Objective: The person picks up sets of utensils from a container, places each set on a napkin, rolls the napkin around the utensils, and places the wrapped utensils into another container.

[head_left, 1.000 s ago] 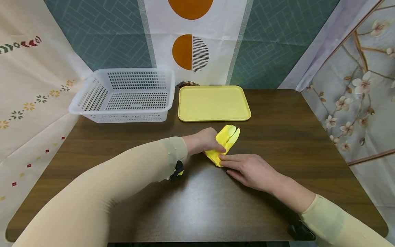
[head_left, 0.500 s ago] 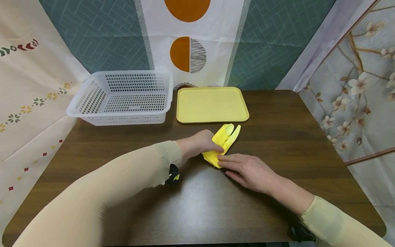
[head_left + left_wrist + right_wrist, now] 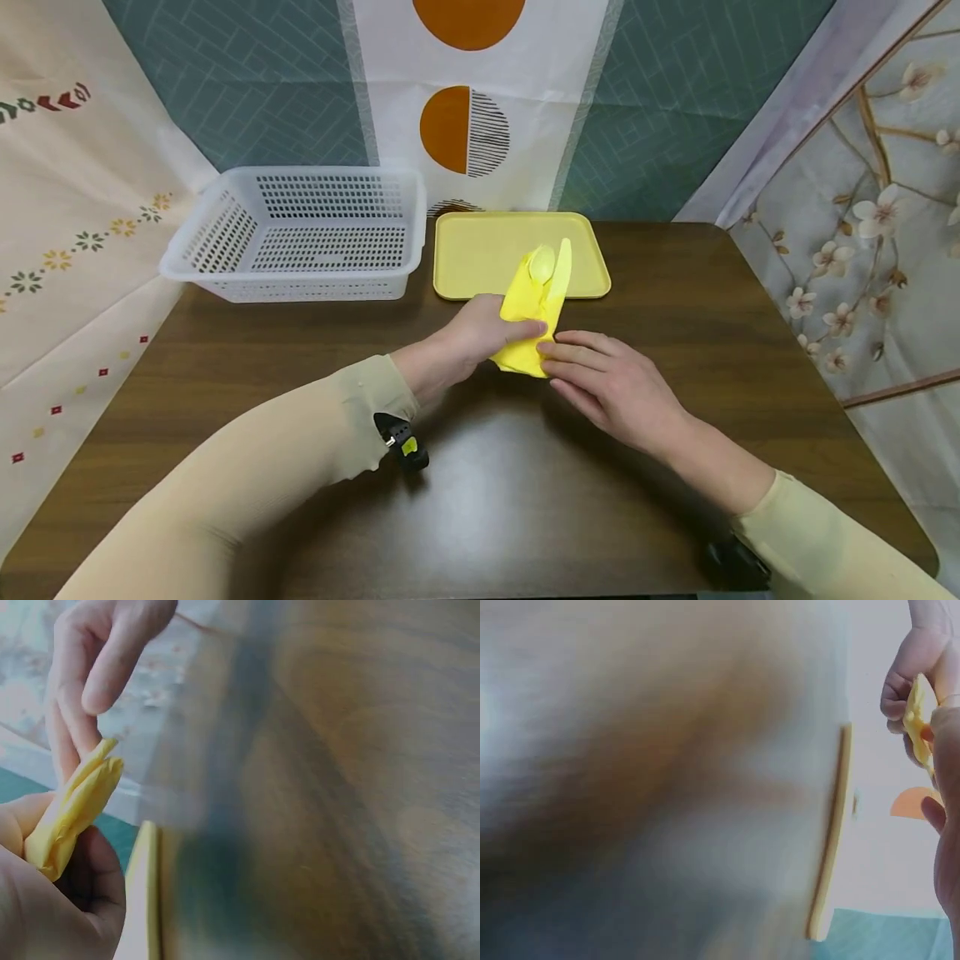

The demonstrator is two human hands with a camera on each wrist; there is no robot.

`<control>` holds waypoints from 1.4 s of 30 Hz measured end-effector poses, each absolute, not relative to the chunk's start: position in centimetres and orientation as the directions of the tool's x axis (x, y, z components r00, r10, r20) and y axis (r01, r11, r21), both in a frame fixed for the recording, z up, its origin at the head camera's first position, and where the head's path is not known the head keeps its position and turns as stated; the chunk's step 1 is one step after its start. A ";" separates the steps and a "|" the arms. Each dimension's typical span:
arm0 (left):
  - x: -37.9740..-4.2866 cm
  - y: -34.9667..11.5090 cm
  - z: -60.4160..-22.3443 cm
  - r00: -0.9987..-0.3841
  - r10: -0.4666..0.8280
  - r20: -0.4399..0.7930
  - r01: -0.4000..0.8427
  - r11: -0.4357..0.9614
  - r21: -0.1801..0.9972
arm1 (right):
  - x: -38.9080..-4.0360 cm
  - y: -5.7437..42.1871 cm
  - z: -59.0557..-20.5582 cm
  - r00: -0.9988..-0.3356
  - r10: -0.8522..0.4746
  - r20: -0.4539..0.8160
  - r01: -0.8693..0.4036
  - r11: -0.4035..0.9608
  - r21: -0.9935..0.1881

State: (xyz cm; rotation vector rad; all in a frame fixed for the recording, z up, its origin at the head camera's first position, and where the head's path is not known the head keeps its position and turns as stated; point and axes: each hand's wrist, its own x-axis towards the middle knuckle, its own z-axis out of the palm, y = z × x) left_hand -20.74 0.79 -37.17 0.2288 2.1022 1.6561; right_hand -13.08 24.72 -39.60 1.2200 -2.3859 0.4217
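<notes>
My left hand (image 3: 480, 333) grips a folded yellow napkin (image 3: 519, 354), its thumb across the front and the fingers behind. Out of the napkin's upper end stand a pale yellow spoon (image 3: 542, 263) and a matching knife (image 3: 561, 271), side by side. The bundle is raised off the table and overlaps the tray's front edge in the head view. My right hand (image 3: 615, 383) has its fingertips at the napkin's lower right edge, fingers fairly straight and thumb apart. In the left wrist view, the napkin's rolled end (image 3: 79, 810) shows between left thumb and fingers.
A yellow tray (image 3: 465, 242) lies at the back of the brown wooden table (image 3: 690, 300). To its left stands a white perforated basket (image 3: 322, 287). Patterned cloths hang behind and at both sides.
The left hand has lifted the napkin with the spoon and knife and moved it toward the tray, turning it more upright. The right hand has followed slightly upward, fingertips staying at the napkin.
</notes>
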 end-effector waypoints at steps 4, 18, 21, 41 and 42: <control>-20.8 0.4 -36.1 -0.914 0.358 -0.192 -0.135 0.178 0.975 | -13.9 24.1 -38.6 -0.507 -0.654 0.561 -0.812 0.581 -0.056; -20.6 -0.9 -35.3 -0.966 0.233 -0.109 -0.123 -0.045 0.991 | -15.2 20.2 -37.4 -0.578 -0.438 0.689 -0.706 0.692 -0.152; -20.5 -0.9 -35.3 -0.971 0.217 -0.098 -0.114 -0.059 0.992 | -15.4 19.7 -37.5 -0.601 -0.376 0.705 -0.666 0.723 -0.182; -20.0 -1.3 -34.7 -0.993 0.120 0.003 -0.016 -0.152 0.988 | -15.7 17.1 -37.0 -0.753 -0.067 0.654 -0.493 0.717 -0.494; -20.0 -1.4 -34.7 -0.994 0.113 0.006 -0.012 -0.151 0.989 | -15.7 17.0 -37.0 -0.762 -0.053 0.645 -0.484 0.708 -0.514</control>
